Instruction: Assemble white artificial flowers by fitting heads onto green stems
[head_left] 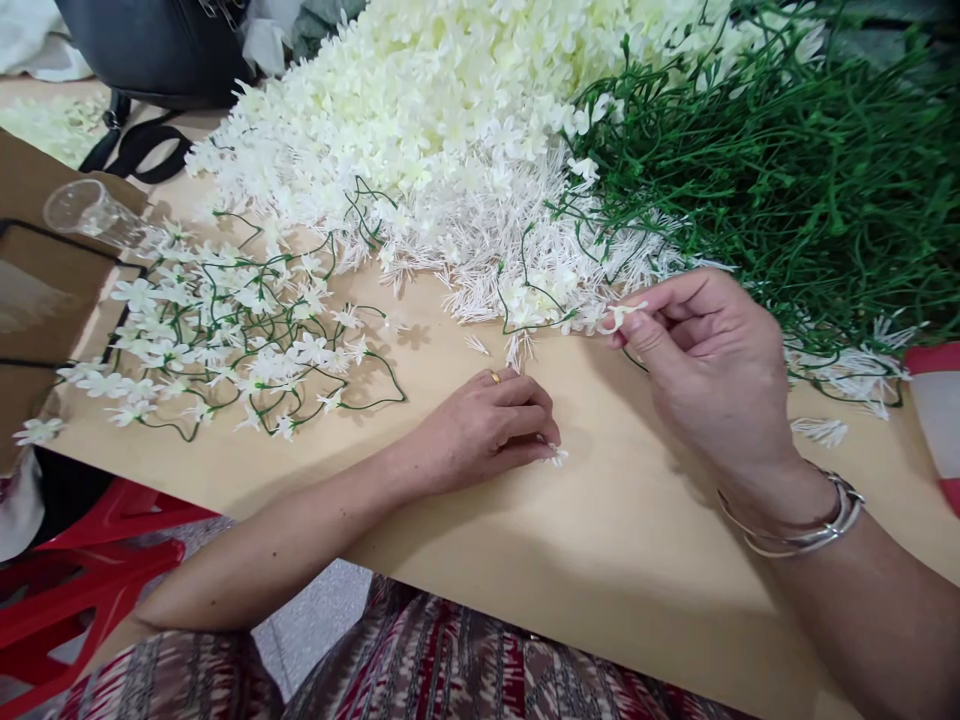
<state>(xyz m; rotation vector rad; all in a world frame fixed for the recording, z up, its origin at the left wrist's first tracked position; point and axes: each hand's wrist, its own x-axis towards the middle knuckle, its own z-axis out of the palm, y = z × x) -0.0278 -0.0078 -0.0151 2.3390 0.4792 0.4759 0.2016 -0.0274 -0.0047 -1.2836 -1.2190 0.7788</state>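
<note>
My right hand (712,370) pinches a small white artificial flower (627,314) between thumb and forefinger, a little above the table. Resting on the tabletop, my left hand (495,425) has its fingers curled, and a small white stamen piece (556,456) shows at its thumb and fingertips. Just beyond my hands lie loose white stamens (487,270) and a large heap of cream petals (420,100). A tangled pile of green plastic stems (810,180) lies behind my right hand. Off to the left are several flowers assembled on green stems (247,330).
A clear plastic cup (82,210) lies on its side by a cardboard box (45,270) at the left. A black bag (161,50) stands at the back left. Red stools (97,580) are below the table edge, and a red-and-white container (937,420) is at the right.
</note>
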